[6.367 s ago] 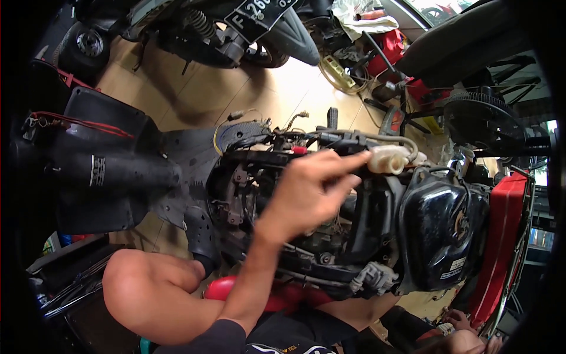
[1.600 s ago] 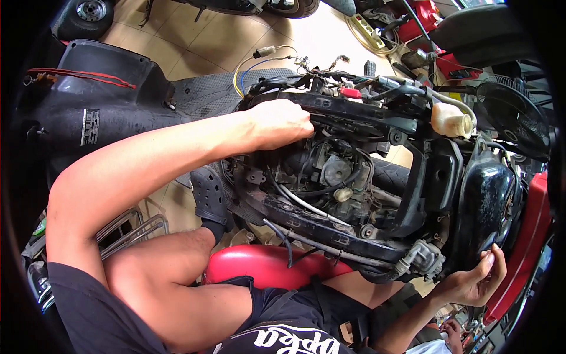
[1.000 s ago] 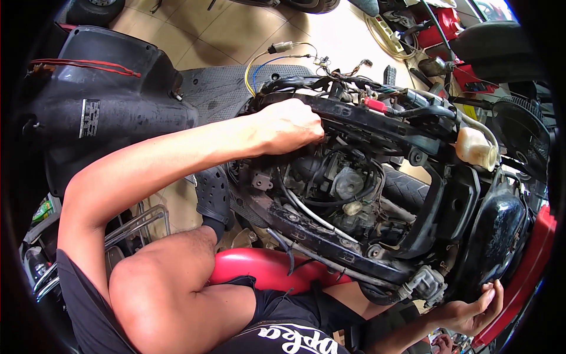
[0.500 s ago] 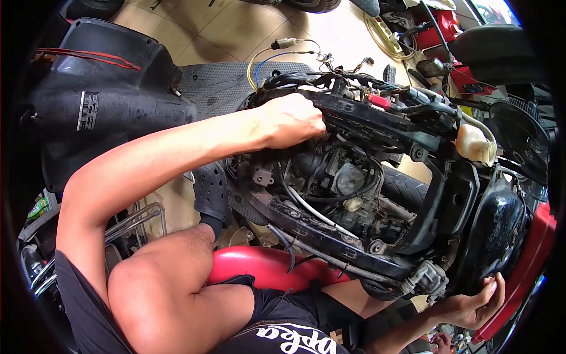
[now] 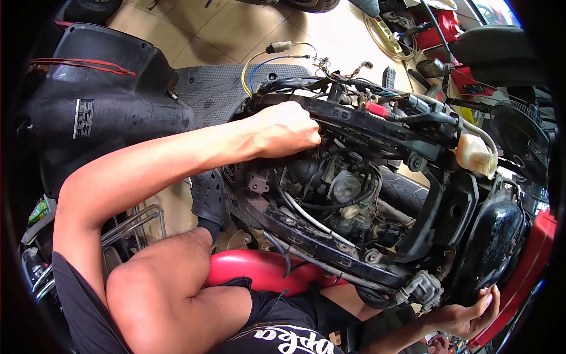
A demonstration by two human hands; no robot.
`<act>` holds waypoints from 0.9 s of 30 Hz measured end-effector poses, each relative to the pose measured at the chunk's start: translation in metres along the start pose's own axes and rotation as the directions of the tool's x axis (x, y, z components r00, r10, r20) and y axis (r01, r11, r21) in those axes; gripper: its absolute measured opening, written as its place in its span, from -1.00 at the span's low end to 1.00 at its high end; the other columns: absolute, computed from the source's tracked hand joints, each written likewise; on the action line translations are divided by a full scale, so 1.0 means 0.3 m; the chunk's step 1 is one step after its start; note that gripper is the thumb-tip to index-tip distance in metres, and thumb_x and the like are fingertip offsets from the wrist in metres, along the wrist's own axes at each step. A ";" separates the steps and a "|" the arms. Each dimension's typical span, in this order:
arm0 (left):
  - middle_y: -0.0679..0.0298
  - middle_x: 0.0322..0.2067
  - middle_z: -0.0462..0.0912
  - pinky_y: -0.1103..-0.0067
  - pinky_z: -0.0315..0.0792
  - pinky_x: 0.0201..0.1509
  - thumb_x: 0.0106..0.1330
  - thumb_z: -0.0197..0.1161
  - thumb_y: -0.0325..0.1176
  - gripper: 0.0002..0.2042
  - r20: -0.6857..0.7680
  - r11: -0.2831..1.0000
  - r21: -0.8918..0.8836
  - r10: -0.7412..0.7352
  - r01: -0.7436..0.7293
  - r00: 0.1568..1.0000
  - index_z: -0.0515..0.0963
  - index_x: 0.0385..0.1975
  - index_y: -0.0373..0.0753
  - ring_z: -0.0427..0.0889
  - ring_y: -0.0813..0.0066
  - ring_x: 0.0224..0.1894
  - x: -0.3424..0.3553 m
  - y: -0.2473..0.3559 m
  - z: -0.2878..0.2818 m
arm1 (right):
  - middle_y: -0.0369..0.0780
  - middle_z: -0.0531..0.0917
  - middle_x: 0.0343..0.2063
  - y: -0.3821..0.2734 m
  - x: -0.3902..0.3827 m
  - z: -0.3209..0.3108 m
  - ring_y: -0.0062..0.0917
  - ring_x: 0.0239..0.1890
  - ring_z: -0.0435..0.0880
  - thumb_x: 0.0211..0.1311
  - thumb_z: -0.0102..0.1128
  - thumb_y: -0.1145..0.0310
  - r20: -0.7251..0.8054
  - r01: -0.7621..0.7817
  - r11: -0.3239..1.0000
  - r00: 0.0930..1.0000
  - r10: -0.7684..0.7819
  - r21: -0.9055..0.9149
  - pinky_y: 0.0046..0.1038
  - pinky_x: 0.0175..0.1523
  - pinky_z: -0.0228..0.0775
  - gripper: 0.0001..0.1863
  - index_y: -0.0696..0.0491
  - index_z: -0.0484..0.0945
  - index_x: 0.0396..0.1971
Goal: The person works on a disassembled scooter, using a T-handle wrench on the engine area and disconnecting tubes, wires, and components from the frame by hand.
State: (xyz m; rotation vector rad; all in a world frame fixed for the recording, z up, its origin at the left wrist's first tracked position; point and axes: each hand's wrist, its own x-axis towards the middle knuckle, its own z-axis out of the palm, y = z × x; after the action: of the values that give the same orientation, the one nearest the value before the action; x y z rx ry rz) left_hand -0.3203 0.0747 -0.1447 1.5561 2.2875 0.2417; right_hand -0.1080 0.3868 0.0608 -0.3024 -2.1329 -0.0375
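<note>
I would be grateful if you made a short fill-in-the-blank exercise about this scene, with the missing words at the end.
1. The left hand is at the stripped vehicle's frame, while the right hand is beside the ____-coloured tank.
2. The rounded, glossy piece just below the frame in the picture is coloured ____.
3. The dark shoe is perforated with many small ____.

Missing words: black; red; holes.

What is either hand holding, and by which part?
Cannot be told: the left hand is curled at the frame, its fingertips hidden; the right hand, beside the tank, shows no visible thing held.
</note>
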 end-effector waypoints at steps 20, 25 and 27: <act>0.15 -0.57 0.64 0.35 0.59 -0.35 0.09 0.18 -0.35 -0.88 -0.093 0.999 -0.045 0.000 -0.004 0.996 0.61 -0.53 -0.22 0.72 0.17 -0.42 -0.010 0.000 0.001 | -0.11 0.67 -0.30 0.017 -0.004 0.000 -0.52 -0.35 0.58 0.38 -0.01 0.52 0.005 0.018 0.999 1.000 -0.019 0.036 -0.54 -0.11 0.51 -0.78 0.32 0.62 -0.29; 0.16 -0.56 0.64 0.35 0.59 -0.33 0.08 0.19 -0.37 -0.90 -0.104 0.998 0.005 0.058 -0.058 0.993 0.59 -0.54 -0.23 0.72 0.17 -0.41 0.004 0.005 0.003 | -0.12 0.67 -0.28 0.025 0.001 -0.012 -0.52 -0.35 0.58 0.39 -0.02 0.53 0.012 0.025 0.999 1.000 -0.026 0.023 -0.54 -0.10 0.52 -0.77 0.33 0.61 -0.29; 0.15 -0.54 0.64 0.35 0.59 -0.32 0.08 0.20 -0.37 -0.90 -0.165 0.994 -0.065 0.080 -0.092 0.983 0.59 -0.53 -0.25 0.72 0.17 -0.40 -0.004 -0.009 0.010 | -0.12 0.67 -0.27 0.040 -0.015 -0.004 -0.52 -0.35 0.58 0.39 -0.03 0.54 0.015 0.011 0.999 1.000 -0.011 0.030 -0.54 -0.10 0.52 -0.77 0.33 0.61 -0.30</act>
State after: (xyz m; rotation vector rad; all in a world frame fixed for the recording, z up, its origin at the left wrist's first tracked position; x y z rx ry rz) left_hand -0.3212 0.0724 -0.1481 1.6549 2.3065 0.4854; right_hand -0.1018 0.3974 0.0567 -0.2737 -2.1481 -0.0095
